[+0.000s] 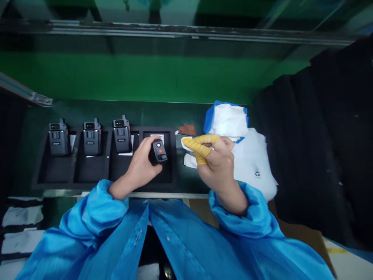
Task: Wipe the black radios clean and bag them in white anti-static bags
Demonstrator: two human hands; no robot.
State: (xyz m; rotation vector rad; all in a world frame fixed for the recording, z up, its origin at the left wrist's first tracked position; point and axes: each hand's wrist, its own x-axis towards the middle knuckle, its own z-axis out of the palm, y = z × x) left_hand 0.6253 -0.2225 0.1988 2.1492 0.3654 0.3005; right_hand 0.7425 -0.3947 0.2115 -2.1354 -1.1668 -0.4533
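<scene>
My left hand point(142, 165) is wrapped around a black two-way radio point(159, 151), one end turned up to me with a white and an orange button. It is held over the rightmost compartment of a black foam tray point(174, 171). My right hand point(217, 157) wears yellow finger cots and is pinched on a small white wipe point(184, 144), to the right of the radio and apart from it. Three similar radios, a left one point(60, 140), a middle one point(92, 138) and a right one point(122, 134), rest in the other tray compartments, antennas pointing away.
A blue box point(208, 118) with a stack of white wipes point(229, 119) stands behind my right hand. White plastic bags point(255, 163) lie beside it. A brown cloth point(187, 130) and a white piece point(190, 161) lie near the tray. Black curtains point(309, 147) hang at right.
</scene>
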